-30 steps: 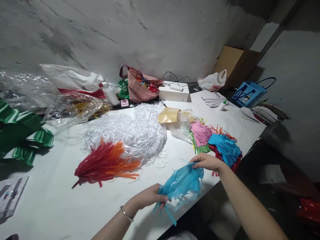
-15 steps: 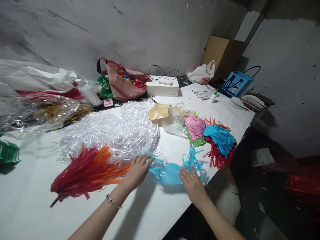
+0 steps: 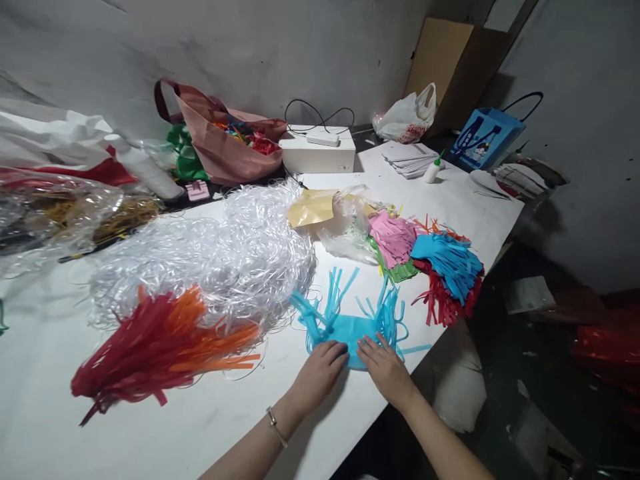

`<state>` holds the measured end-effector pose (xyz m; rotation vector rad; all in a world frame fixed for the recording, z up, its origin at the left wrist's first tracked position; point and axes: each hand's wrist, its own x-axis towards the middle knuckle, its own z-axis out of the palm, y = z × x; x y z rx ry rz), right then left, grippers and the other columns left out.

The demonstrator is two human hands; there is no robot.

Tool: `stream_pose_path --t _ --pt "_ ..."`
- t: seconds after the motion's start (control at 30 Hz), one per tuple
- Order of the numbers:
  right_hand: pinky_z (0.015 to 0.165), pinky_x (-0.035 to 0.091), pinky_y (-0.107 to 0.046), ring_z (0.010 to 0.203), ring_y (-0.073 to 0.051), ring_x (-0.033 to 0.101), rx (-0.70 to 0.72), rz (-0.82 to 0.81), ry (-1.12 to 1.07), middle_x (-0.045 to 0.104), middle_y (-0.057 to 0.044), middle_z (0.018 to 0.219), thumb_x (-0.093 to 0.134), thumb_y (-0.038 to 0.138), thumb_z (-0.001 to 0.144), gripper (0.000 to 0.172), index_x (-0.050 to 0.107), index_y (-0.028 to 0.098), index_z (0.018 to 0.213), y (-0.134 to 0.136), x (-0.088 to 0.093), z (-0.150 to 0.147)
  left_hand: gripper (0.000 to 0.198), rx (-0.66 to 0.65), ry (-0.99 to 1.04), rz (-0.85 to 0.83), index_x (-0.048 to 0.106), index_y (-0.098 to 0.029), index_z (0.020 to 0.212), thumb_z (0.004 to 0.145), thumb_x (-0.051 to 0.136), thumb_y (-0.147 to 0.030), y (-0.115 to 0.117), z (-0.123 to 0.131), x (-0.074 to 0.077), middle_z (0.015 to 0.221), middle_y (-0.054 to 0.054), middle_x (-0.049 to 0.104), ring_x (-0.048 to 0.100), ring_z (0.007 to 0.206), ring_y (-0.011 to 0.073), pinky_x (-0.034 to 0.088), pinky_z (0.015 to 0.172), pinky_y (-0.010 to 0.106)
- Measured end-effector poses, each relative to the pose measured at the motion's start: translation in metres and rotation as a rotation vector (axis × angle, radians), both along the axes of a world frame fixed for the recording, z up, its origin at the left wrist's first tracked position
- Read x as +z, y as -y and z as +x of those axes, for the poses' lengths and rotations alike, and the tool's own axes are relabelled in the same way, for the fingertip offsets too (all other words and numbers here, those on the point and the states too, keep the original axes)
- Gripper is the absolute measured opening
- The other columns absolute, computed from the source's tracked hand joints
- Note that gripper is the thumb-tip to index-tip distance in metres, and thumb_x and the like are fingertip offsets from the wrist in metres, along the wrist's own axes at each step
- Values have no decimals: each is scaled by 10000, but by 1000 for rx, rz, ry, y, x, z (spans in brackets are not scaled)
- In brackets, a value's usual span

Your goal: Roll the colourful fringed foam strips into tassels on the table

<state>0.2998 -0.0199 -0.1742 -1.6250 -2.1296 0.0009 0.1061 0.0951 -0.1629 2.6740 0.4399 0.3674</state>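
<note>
A light-blue sheet of fringed tissue paper [image 3: 353, 327] lies on the white table near its front edge, its cut strips spreading left, right and upward. My left hand [image 3: 323, 363] rests flat on its lower left part. Close beside it, my right hand [image 3: 383, 367] presses on the lower right part with fingers stretched out. Both hands are open and grip nothing. To the left lies a bundle of red and orange tissue fringe [image 3: 160, 347]. Beyond my hands at the right are a pink fringed bundle [image 3: 393, 237] and a blue one [image 3: 450, 263] over dark red strips.
Behind the sheet spreads a large heap of white shredded strands [image 3: 210, 260]. Further back stand a pink bag [image 3: 225, 143], a white box [image 3: 320, 155], a glue bottle [image 3: 433, 170], a white plastic bag [image 3: 407, 117] and a blue bag [image 3: 490, 140]. The table edge drops off at the right.
My left hand has moved right along the blue tissue, closer to my right hand. The sheet now lies flatter, with strips spread at both ends. The view has shifted slightly.
</note>
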Motion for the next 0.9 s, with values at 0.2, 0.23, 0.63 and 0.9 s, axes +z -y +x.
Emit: stream_pose_path --t 0.2,0.23,0.63,0.9 --pt "1046 447 -507 1078 -218 643 -73 16 -93 719 -79 1102 485 96 955 252 664 191 1105 11 9 -10 261 28 30 -32 637 -192 1140 944 475 -138 5 -9 -6 1191 106 673 597 1034 251 527 867 433" --pt "1030 456 -494 1022 -206 655 -92 21 -121 729 -67 1054 483 97 958 242 674 195 1070 12 8 -11 260 32 35 -45 639 -199 1138 949 469 -145 6 -8 -7 1187 103 673 597 1027 245 522 863 425" --pt "898 466 -448 831 -196 615 -265 -41 -462 689 -22 821 541 87 884 199 647 214 772 5 9 -11 197 80 -75 -123 641 -231 1096 926 543 -242 -3 -9 19 1153 65 696 580 1024 242 356 897 429" --pt "833 438 -403 869 -223 590 -303 -202 -474 673 -30 872 700 198 832 95 629 214 771 3 17 -8 209 69 -90 -144 699 -240 969 945 493 -224 -11 -1 29 1035 44 720 598 935 213 337 842 393"
